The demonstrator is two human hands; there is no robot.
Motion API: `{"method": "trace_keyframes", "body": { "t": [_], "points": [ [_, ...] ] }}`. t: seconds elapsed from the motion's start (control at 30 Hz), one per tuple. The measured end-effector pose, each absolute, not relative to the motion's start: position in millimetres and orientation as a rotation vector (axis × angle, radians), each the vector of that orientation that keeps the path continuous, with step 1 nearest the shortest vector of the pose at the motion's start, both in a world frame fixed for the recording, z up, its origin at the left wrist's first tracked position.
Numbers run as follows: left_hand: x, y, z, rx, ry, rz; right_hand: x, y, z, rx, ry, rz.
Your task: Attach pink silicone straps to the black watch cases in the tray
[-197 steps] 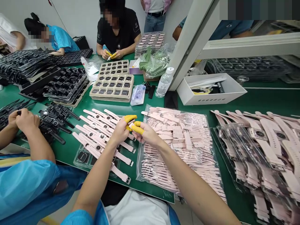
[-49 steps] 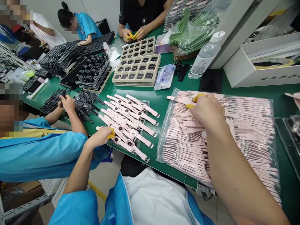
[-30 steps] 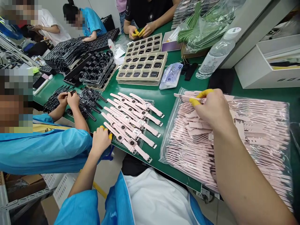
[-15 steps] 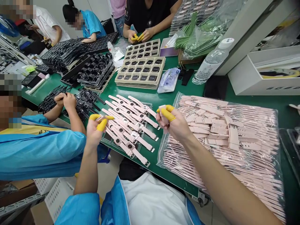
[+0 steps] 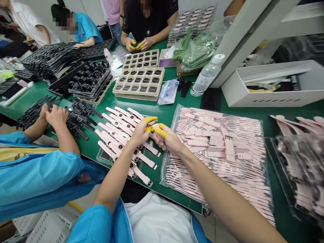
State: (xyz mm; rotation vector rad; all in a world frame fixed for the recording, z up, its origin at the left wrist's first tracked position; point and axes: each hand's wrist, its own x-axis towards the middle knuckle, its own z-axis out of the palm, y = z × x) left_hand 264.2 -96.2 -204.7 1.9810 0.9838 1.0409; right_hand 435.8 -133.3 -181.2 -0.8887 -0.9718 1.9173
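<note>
My left hand, with yellow finger cots on it, pinches a small watch case whose metallic edge shows between the fingertips. Close against it, my right hand, also in yellow finger cots, grips a pale pink watch strap; most of that strap is hidden by the fingers. The two sets of fingertips meet above the table. Below and to the left lie several pink watches in slanted rows on a clear tray. To the right, a plastic bag holds many pink straps, with loose straps on top.
Left, a co-worker's hands handle black watches. Across the green table are beige trays of black squares, stacked black trays, a bottle and a white box. Another tray with pink straps stands right.
My hands, apart before, have come together; the left moved right with the watch case. The view has turned right, bringing the right-hand tray further into sight.
</note>
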Motion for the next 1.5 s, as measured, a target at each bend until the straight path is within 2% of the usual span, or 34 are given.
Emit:
{"method": "trace_keyframes", "body": {
  "t": [0.3,0.97,1.33,1.5],
  "points": [
    [264.5,-96.4,-196.8,2.100,0.932,0.976,438.8,-129.0,-184.9,-0.908,-1.025,1.909],
    [259.8,-100.5,-187.6,2.095,0.900,0.933,440.0,-125.9,-182.1,-0.736,-0.669,2.002],
    [255.9,-98.2,-198.6,2.304,1.044,0.763,441.0,-120.8,-190.1,-0.872,-0.732,1.998],
    [256.4,-100.5,-194.1,2.187,0.994,0.831,439.3,-122.2,-191.0,-0.895,-0.798,1.985]
  ]
}}
